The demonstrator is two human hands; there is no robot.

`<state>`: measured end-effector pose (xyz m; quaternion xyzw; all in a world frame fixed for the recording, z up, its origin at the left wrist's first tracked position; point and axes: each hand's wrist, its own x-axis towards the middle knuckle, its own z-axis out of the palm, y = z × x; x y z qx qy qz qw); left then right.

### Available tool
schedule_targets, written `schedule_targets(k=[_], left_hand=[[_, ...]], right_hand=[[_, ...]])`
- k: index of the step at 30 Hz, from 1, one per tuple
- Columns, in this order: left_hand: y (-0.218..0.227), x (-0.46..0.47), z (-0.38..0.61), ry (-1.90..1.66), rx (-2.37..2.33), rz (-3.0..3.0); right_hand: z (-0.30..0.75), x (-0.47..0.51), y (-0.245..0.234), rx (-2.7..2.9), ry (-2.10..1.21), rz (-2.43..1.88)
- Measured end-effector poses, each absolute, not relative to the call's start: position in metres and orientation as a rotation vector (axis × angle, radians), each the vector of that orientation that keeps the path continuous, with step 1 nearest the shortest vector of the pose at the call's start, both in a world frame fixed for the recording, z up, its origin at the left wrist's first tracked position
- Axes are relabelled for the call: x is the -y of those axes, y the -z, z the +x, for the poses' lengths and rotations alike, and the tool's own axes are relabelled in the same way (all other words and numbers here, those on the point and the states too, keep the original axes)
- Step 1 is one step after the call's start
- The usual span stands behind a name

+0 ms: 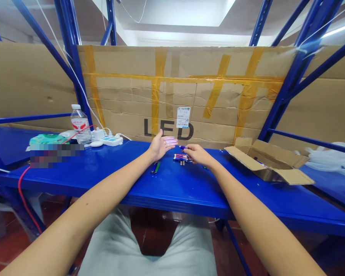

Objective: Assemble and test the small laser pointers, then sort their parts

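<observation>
My left hand [160, 146] is raised over the table with its fingers stretched out and the palm turned to the right. A pale violet glow lies across its fingers. Closed round a small blue pen-shaped flashlight [183, 147], my right hand [199, 154] points it toward those fingers. Just below it lies a small stack of red and blue flashlights [181, 157], partly covered by my right hand. Several tiny silvery pieces [182, 163] sit in front of the stack. Nearer my left wrist, a blue and a green flashlight [155, 168] lie side by side.
An open cardboard box [264, 161] stands at the right of the blue table [184, 191]. On the left are a water bottle [81, 124], a white power strip [112, 140] and a green packet [47, 139]. A tall cardboard sheet [126, 99] closes off the back.
</observation>
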<state>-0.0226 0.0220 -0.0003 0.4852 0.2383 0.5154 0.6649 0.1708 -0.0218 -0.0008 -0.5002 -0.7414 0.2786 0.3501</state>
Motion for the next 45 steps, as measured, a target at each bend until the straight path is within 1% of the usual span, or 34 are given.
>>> schedule_targets(k=[9, 20, 26, 45], left_hand=[[0.0004, -0.0208, -0.0217, -1.140, -0.540, 1.105], [-0.0004, -0.0180, -0.0220, -1.130, -0.529, 1.103], [-0.0005, -0.0180, -0.0215, -1.125, -0.537, 1.102], [-0.0016, -0.0180, -0.0221, -1.129, -0.532, 1.108]], right_hand=[[0.1728, 0.0214, 0.0008, 2.005, -0.589, -1.180], [0.1733, 0.0226, -0.0002, 2.045, -0.585, -1.173], [0.1733, 0.0233, 0.0000, 2.048, -0.647, -1.172], [0.1736, 0.0230, 0.0007, 2.029, -0.558, -1.203]])
